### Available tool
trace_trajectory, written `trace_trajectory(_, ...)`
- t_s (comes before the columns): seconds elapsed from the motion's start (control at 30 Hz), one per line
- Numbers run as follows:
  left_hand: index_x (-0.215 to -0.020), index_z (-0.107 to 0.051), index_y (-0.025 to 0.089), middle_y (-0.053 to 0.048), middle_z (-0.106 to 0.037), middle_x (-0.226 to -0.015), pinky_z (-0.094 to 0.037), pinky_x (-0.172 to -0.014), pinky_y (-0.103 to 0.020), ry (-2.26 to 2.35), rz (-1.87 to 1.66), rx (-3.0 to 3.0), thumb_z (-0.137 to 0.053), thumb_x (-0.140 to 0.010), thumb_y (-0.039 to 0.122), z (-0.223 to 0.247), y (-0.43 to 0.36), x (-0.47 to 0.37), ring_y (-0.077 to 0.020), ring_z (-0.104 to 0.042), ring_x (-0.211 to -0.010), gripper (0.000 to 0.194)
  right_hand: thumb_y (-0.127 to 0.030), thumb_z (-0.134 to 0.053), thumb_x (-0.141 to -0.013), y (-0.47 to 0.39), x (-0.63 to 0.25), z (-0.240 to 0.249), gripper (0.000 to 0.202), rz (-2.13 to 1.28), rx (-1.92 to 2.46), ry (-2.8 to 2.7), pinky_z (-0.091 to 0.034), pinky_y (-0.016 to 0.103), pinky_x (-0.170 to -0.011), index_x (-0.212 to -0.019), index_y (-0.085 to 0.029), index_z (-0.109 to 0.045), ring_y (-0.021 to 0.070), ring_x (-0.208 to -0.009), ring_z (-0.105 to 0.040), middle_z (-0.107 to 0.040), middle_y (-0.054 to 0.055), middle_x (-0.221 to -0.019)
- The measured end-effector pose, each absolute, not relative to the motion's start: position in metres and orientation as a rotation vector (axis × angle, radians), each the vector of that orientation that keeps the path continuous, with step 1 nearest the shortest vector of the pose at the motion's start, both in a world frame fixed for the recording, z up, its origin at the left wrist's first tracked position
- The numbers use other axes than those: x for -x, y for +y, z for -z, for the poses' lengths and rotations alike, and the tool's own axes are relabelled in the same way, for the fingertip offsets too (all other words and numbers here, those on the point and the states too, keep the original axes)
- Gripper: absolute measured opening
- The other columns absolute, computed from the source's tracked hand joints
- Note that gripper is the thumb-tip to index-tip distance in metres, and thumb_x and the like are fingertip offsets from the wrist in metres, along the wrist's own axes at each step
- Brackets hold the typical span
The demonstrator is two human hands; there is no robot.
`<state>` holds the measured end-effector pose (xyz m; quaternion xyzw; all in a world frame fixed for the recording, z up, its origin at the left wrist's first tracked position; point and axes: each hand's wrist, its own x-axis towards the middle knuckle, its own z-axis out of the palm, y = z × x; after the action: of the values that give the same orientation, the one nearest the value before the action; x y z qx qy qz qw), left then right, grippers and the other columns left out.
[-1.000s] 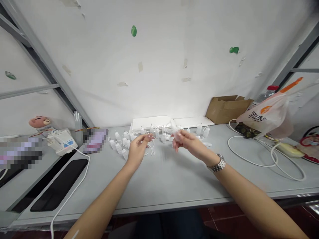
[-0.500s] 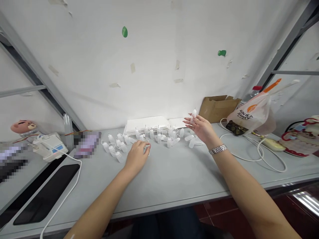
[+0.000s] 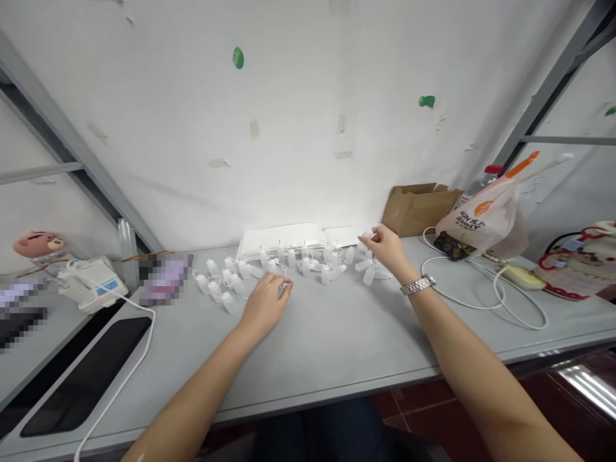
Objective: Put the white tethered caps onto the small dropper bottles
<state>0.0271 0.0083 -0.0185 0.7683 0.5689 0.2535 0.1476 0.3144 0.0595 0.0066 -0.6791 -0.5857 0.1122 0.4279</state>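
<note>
Several small translucent squeeze bottles (image 3: 326, 274) with needle tips and strap caps stand or lie across the grey table (image 3: 332, 340). My right hand (image 3: 385, 247) is at the right end of the group, its thumb and fingers pinched on the top of a small bottle (image 3: 366, 240) that they partly cover. My left hand (image 3: 265, 298) rests on the table in front of the group, fingers curled, thumb near the index finger; what it holds, if anything, is too small to name. White flat sheets or boxes (image 3: 282, 237) are stacked behind the bottles.
A brown cardboard box (image 3: 418, 208) and a plastic bag (image 3: 481, 218) stand at the back right, near a coiled white cable (image 3: 500, 308). On the left are a black phone-like slab (image 3: 86, 378), a white device (image 3: 96, 282) and a purple item (image 3: 166, 279).
My right hand has lowered with the bottle toward the table and turned from palm up to palm down. My left hand has hardly moved. The view has shifted slightly.
</note>
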Motion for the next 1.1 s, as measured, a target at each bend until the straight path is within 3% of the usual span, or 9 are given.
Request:
trace_trajectory(0.2,-0.090,-0.063,0.023,-0.006,-0.060,-0.097,-0.042,-0.077,-0.034,1.634,-0.750,-2.217,-0.038,-0.082,0.033,0.019,0.008,-0.027,-0.0234,-0.052,-0.097,0.028,-0.032,-0.050,-0.078,0.063,-0.311,0.005,0.017,-0.199,1.953,-1.642,-0.031,0.024,-0.053,-0.083,-0.017,-0.056,0.0160,-0.065,-0.054,-0.063,0.006,-0.078)
trace_trajectory(0.47,-0.090,-0.063,0.023,-0.006,-0.061,-0.098,-0.042,-0.078,-0.035,1.631,-0.752,-2.223,-0.037,-0.083,0.032,0.020,0.008,-0.027,-0.0235,-0.051,-0.099,0.029,-0.028,-0.050,-0.078,0.068,-0.314,0.012,0.019,-0.222,1.980,-1.671,-0.034,0.024,-0.057,-0.090,-0.015,-0.059,0.0183,-0.076,-0.055,-0.064,0.009,-0.088)
trace_trajectory(0.93,-0.089,-0.064,0.023,-0.006,-0.062,-0.096,-0.041,-0.078,-0.035,1.643,-0.758,-2.219,-0.039,-0.082,0.031,0.018,0.007,-0.028,-0.0241,-0.052,-0.098,0.028,-0.036,-0.046,-0.081,0.058,-0.332,-0.016,0.029,-0.095,1.935,-1.520,-0.037,0.026,-0.059,-0.093,-0.015,-0.062,0.0182,-0.070,-0.058,-0.065,0.008,-0.080)
trace_trajectory(1.1,-0.089,-0.063,0.023,-0.006,-0.062,-0.096,-0.042,-0.077,-0.034,1.655,-0.722,-2.222,-0.037,-0.083,0.031,0.016,0.005,-0.030,-0.0238,-0.052,-0.098,0.028,-0.018,-0.049,-0.073,0.048,-0.341,-0.025,0.018,-0.148,2.178,-1.791,-0.038,0.026,-0.056,-0.080,-0.013,-0.065,0.0186,-0.069,-0.059,-0.065,0.010,-0.082)
